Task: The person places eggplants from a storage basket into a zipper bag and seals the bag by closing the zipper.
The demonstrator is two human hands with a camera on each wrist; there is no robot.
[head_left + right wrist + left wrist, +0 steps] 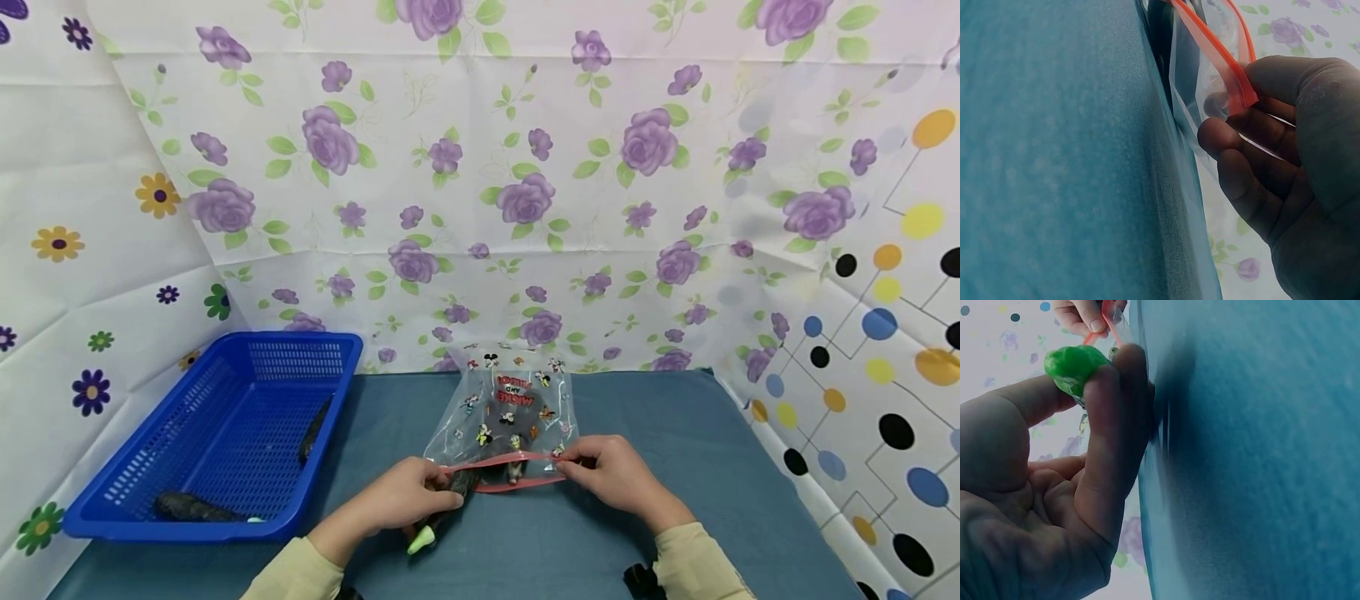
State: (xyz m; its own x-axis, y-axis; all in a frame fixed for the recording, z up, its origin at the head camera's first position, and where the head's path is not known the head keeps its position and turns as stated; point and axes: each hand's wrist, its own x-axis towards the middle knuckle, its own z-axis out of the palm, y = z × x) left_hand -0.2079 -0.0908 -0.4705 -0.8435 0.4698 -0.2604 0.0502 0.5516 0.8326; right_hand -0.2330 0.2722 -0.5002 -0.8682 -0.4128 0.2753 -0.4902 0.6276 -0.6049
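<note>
1. A white floral sheet [465,283] fills the background from 10 to 2 o'clock; a daisy-printed sheet [60,333] hangs at 9 o'clock and a dotted sheet [855,358] at 3 o'clock.
2. The tabletop [660,408], covered in dull blue-green cloth, spreads below them.
3. A blue plastic basket [240,450] with slotted walls sits on the tabletop at 9 o'clock from the bag, well apart from it.
4. The clear zip bag [517,421], printed with small cartoon figures and red lettering, lies near the middle of the tabletop, its red-edged mouth parted and facing 6 o'clock. Something dark shows through the film; what it is cannot be told.
5. The left hand [408,496], at 8 o'clock from the bag's middle, has its fingers curled round a dark vegetable and touches the red edge.
6. The right hand [613,475], at 4 o'clock, pinches the other end of that edge between thumb and finger.
7. The held dark vegetable [445,520] is at the bag's mouth, slanting, its light green end [422,540] pointing to 7 o'clock.
8. Two similar dark pieces lie in the basket: one [193,507] at 7 o'clock along the near wall, one [314,429] at 3 o'clock against the side.
</note>
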